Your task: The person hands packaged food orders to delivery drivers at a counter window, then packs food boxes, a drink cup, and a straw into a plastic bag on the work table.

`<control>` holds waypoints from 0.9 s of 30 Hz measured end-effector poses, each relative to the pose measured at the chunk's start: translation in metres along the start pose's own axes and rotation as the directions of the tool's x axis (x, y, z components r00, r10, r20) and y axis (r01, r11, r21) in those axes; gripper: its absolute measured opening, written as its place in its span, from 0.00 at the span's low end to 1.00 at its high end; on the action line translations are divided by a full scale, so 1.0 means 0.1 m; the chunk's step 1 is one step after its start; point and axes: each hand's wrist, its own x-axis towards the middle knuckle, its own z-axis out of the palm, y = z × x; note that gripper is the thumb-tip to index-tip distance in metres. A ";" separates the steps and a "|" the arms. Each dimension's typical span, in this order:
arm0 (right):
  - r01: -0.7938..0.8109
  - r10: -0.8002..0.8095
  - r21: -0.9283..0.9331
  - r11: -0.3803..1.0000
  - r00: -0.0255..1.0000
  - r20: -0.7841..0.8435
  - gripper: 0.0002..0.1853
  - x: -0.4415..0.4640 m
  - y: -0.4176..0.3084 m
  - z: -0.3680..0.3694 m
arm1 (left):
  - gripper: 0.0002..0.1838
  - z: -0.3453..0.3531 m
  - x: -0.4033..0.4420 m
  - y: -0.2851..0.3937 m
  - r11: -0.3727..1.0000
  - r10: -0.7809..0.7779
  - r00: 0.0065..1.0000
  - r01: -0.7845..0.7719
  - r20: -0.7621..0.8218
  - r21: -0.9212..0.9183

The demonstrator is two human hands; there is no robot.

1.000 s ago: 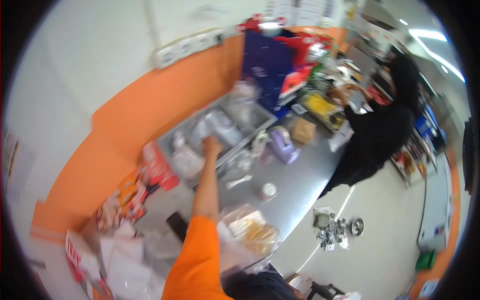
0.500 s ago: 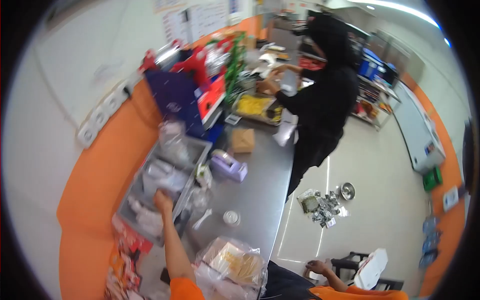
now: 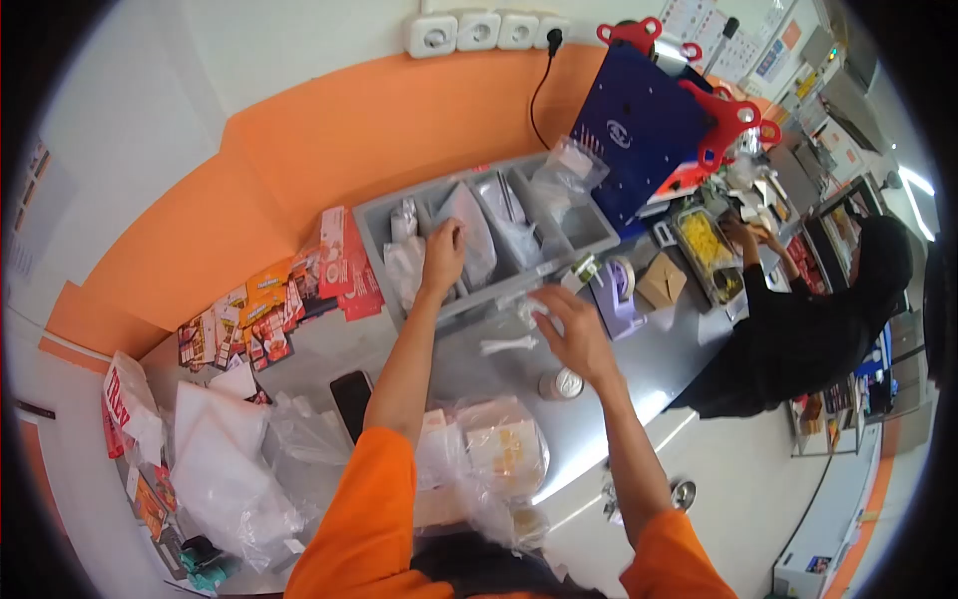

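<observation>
A grey divided bin [image 3: 454, 315] holds white and clear plastic packets in its compartments. My left hand [image 3: 445, 256] hangs over it beside a white plastic bag [image 3: 479, 240], with its fingers curled together. Whatever they pinch, if anything, cannot be made out. My right hand [image 3: 577, 337] is in front of the bin, fingers apart and bent toward a crumpled clear plastic packet [image 3: 512, 311]. Just below that hand stands a small clear lidded cup [image 3: 561, 384]. White plastic spoons [image 3: 508, 344] lie on the metal table to its left.
A purple tape dispenser [image 3: 620, 304] and a brown paper box [image 3: 661, 282] stand to the right. A phone [image 3: 350, 401], clear bags [image 3: 225, 469] and a wrapped food-box stack [image 3: 504, 449] lie nearer me. A person in black [image 3: 808, 339] works at the far right.
My view has swung left toward the bin. My right hand has come up from low beside the table to the front of the bin. My left hand remains at the bin.
</observation>
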 end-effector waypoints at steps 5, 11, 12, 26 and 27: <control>-0.759 0.919 0.560 0.331 0.395 -0.009 0.25 -2.44 0.21 0.02 | 0.16 -0.04 -0.12 -0.18 0.955 0.101 0.986 -0.133 0.130 0.265; -0.791 0.786 0.078 0.606 0.611 0.094 0.24 -3.18 -0.65 0.59 | 0.08 -0.07 -0.32 -0.19 0.989 0.072 0.960 -0.104 0.271 0.107; -0.794 0.787 0.175 0.581 0.604 0.125 0.24 -3.20 -0.61 0.56 | 0.09 -0.02 -0.12 -0.04 0.991 0.096 0.963 -0.116 0.254 0.068; -0.741 0.627 0.061 0.668 0.605 0.491 0.25 -3.47 -1.06 0.50 | 0.17 -0.93 -3.00 2.95 0.871 0.201 0.018 -0.462 0.979 -0.170; -0.744 0.647 0.004 0.668 0.584 0.491 0.25 -3.47 -1.09 0.53 | 0.16 -0.91 -3.12 2.90 0.853 0.117 0.023 -0.514 0.993 -0.089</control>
